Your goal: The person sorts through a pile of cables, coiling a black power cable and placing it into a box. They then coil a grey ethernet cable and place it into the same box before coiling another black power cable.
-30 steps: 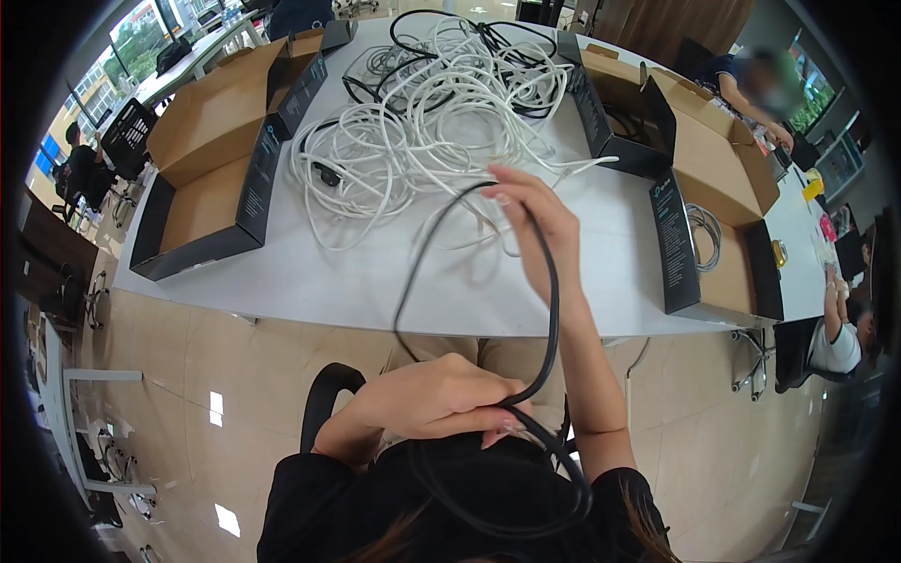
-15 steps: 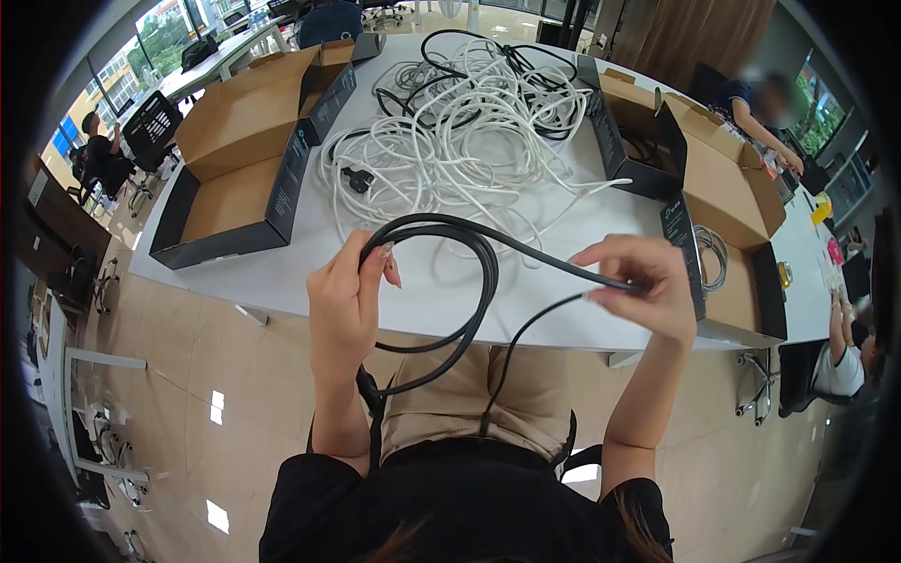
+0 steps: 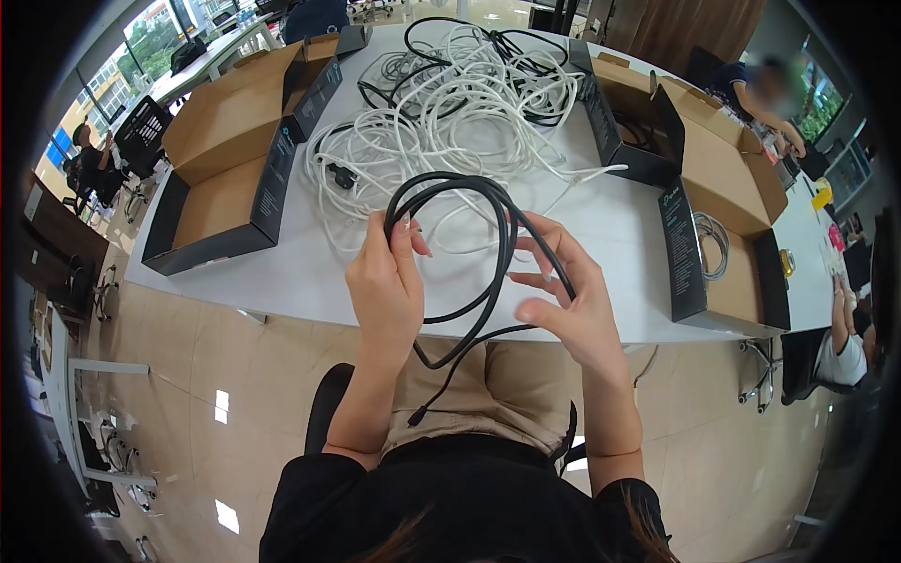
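A black cable (image 3: 507, 235) is wound into a few loose loops in front of me, above the table's near edge. My left hand (image 3: 387, 281) pinches the loops at their left side between thumb and fingers. On the right, the cable runs into my right hand (image 3: 571, 300), which curls loosely around it with thumb and fingertips apart. From beneath that hand the cable's free end hangs down to the left, its small black connector (image 3: 418, 416) over my lap. Behind the loops lies a large tangle of white cables (image 3: 450, 141), with a black plug (image 3: 342, 175) at its left.
An open black cardboard box (image 3: 211, 211) stands at the table's left. Two more are on the right: one box (image 3: 629, 155) holds dark cables, the nearer box (image 3: 723, 291) a grey cable coil (image 3: 713, 246). Other people sit at both sides of the room.
My right hand has moved left towards my left hand, bringing its length of cable against the loops. The loose end has swung left, and its connector now shows. My left hand shifted slightly right.
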### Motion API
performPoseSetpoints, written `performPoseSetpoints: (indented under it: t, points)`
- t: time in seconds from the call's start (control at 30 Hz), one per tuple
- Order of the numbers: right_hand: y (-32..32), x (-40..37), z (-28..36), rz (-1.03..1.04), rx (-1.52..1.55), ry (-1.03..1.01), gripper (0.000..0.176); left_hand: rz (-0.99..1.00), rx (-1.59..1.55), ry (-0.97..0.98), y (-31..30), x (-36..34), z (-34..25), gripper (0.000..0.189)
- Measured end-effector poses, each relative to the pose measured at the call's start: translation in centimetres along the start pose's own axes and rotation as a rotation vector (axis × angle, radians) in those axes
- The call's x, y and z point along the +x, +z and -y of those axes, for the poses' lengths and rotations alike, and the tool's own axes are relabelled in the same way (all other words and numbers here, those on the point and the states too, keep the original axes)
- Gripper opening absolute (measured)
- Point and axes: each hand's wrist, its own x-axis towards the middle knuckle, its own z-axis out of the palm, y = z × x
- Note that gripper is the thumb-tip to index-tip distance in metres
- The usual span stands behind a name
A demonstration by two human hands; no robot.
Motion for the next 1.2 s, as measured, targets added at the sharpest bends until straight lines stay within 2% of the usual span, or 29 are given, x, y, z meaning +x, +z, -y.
performPoseSetpoints:
  t: [0.13, 0.17, 0.27, 0.3, 0.33, 0.4, 0.43, 0.53, 0.67, 0.7, 0.73, 0.8, 0.83, 0.87, 0.97, 1.07, 1.2]
  points:
    - [0.4, 0.2, -0.4, -0.094, 0.249, 0.085, 0.042, 0.036, -0.060, -0.033, 1.5, -0.8, -0.4, 0.012]
    - [0.2, 0.0, -0.6, -0.054, 0.158, 0.017, 0.038, 0.028, -0.066, -0.026, 1.8, -1.0, -0.5, 0.012]
    - [0.2, -0.1, -0.6, -0.212, 0.652, 0.056, 0.031, 0.029, 0.005, 0.080, 2.3, -0.8, 0.1, 0.009]
    - [0.2, -0.1, -1.2, -0.247, 0.497, -0.070, 0.037, 0.083, 0.033, 0.052, 2.4, -0.8, 0.4, 0.007]
    - [0.2, -0.2, -1.2, -0.277, 0.329, -0.168, 0.051, 0.103, 0.051, 0.052, 2.6, -1.0, 0.6, 0.007]
    - [-0.1, -0.2, -1.7, -0.404, 0.413, -0.155, 0.055, 0.152, 0.089, 0.056, 3.0, -1.4, 0.9, 0.007]
    - [-0.3, 0.2, -2.0, -0.497, 0.391, -0.219, 0.048, 0.161, 0.109, 0.084, 3.0, -1.6, 0.7, 0.006]
    - [-2.2, 0.2, -1.6, -0.482, 0.520, -0.176, 0.039, 0.214, 0.128, 0.082, 2.9, -2.0, 1.3, 0.005]
    - [-1.8, -0.2, -1.9, -0.354, 0.274, -0.091, 0.058, 0.128, 0.108, 0.046, 2.9, -1.6, 1.4, 0.005]
    - [-0.7, -0.3, -1.4, -0.379, 0.245, -0.019, 0.070, 0.110, 0.104, 0.037, 2.9, -1.5, 1.2, 0.005]
    - [-0.7, -0.5, -2.0, -0.261, 0.170, -0.035, 0.075, 0.093, 0.099, 0.029, 3.0, -1.4, 1.1, 0.006]
    - [0.7, -0.5, -1.2, -0.302, 0.165, 0.056, 0.062, 0.090, 0.090, 0.060, 3.1, -1.3, 1.3, 0.008]
    - [0.7, -0.4, -1.8, -0.279, 0.181, -0.011, 0.038, 0.094, 0.070, 0.072, 3.3, -1.3, 1.5, 0.010]
    - [0.7, -0.3, -1.9, -0.291, 0.211, 0.014, 0.034, 0.099, 0.050, 0.084, 3.3, -1.3, 1.7, 0.012]
    - [0.4, 0.0, -1.9, -0.297, 0.294, 0.037, 0.020, 0.404, -0.493, -0.355, 2.5, -1.3, 0.8, 0.022]
    - [-0.8, 0.3, -2.4, -0.258, 0.221, 0.015, 0.018, 0.616, -1.066, -0.516, 1.8, -1.1, 1.7, 0.028]
    - [-1.1, 0.5, -3.0, -0.286, 0.101, -0.019, 0.015, 0.755, -1.367, -0.699, 1.3, -1.2, 2.3, 0.032]
